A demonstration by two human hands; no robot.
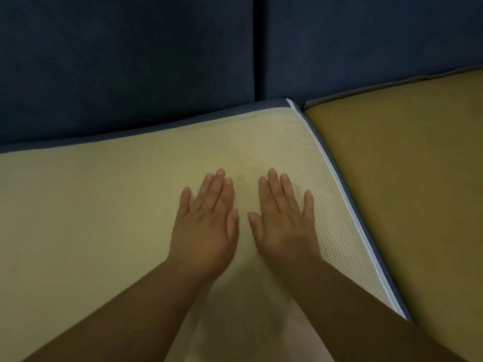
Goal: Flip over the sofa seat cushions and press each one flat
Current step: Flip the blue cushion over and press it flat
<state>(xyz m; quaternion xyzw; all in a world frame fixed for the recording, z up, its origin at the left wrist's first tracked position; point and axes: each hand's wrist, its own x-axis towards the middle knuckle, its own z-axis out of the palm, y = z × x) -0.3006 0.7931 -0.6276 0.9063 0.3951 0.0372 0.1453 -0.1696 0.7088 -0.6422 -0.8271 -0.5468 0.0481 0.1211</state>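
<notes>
Left grip and right grip both wide: bare palms down, fingers straight and close together, holding nothing, pressed side by side on the pale yellow seat cushion. Thumbs nearly touching in the middle. Placed on the right part of that cushion, near the white zip strip along its grey edge.

Cushion lying in its seat against the dark blue backrest, dotted mesh face up; judged the underside, so already flipped. Right edge appearing to sit a little higher than the neighbouring mustard cushion, just beside it across a narrow gap.

Pressing step in hand, then, and likely only partway: one patch under the palms, the long left stretch untouched for now. Neighbour showing a plain mustard face with a piped rim; cannot tell whether flipped or not. No grip on it.

Left to do, as judged: finish flattening here, settle the raised edge, then see to the neighbour and any cushions out of view.
</notes>
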